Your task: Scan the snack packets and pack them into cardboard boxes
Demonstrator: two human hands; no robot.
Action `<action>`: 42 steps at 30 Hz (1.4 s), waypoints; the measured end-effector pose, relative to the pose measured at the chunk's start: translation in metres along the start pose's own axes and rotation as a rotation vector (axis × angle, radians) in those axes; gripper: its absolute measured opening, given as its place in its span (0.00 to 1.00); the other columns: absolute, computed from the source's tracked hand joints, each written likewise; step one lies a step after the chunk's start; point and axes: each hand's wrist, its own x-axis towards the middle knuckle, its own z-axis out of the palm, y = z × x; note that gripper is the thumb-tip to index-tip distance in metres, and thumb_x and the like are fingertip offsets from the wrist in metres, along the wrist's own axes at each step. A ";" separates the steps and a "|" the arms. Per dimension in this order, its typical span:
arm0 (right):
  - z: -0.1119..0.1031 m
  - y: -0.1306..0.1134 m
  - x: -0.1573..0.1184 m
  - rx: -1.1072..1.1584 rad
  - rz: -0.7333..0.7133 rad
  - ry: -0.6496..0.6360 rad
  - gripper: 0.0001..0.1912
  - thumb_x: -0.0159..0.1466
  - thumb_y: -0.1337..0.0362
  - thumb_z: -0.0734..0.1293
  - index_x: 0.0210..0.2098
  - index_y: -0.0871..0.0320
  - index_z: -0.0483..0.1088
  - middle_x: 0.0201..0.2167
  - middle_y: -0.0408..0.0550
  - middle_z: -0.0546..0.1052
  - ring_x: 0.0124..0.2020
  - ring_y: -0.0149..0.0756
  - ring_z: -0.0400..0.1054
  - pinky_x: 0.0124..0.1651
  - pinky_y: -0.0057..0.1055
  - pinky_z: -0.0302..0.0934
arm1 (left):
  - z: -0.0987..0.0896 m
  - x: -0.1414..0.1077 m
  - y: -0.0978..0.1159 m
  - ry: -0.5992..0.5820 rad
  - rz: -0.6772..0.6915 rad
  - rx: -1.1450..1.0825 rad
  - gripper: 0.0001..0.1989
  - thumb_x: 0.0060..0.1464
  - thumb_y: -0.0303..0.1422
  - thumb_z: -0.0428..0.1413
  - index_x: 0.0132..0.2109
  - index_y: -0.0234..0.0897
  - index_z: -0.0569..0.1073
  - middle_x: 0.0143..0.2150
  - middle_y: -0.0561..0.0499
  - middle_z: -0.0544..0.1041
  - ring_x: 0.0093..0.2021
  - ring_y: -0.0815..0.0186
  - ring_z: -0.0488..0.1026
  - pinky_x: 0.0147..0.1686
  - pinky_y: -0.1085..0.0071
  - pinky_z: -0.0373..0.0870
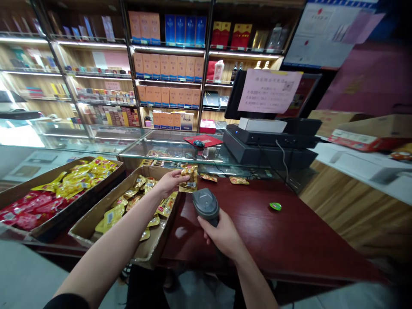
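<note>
A: What lay about the grips?

B: Largest, the dark red desk [251, 223] extended below both; next, the open carton [161, 234] stood beside the left grip.

A: And within them?

B: The right hand [222, 236] was wrapped around the scanner [206, 201]; the left hand [169, 182] pinched the smaller gold packet [190, 182] just beyond it (any barcode was unreadable). Good technique called for a flattened, steady face, uncovered by fingers, and square aim.
</note>
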 end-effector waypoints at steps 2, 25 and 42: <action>0.000 -0.001 0.001 -0.001 0.004 -0.006 0.14 0.59 0.57 0.71 0.38 0.57 0.67 0.15 0.35 0.70 0.13 0.29 0.64 0.17 0.24 0.60 | -0.005 0.002 0.003 0.052 0.004 -0.011 0.25 0.33 0.34 0.75 0.42 0.36 0.79 0.34 0.49 0.82 0.30 0.67 0.77 0.26 0.78 0.65; -0.043 0.024 0.013 0.092 0.045 0.066 0.15 0.59 0.54 0.70 0.37 0.57 0.66 0.16 0.35 0.70 0.14 0.29 0.64 0.18 0.25 0.61 | 0.017 0.058 0.028 0.109 0.137 0.355 0.24 0.31 0.38 0.74 0.38 0.35 0.78 0.32 0.49 0.79 0.33 0.66 0.75 0.32 0.72 0.70; -0.126 0.072 0.002 0.118 0.147 0.322 0.18 0.58 0.51 0.71 0.39 0.57 0.66 0.18 0.37 0.70 0.16 0.32 0.67 0.18 0.26 0.63 | 0.105 0.174 -0.073 -0.118 0.097 1.129 0.10 0.36 0.21 0.64 0.28 0.38 0.79 0.40 0.37 0.81 0.54 0.43 0.74 0.55 0.57 0.66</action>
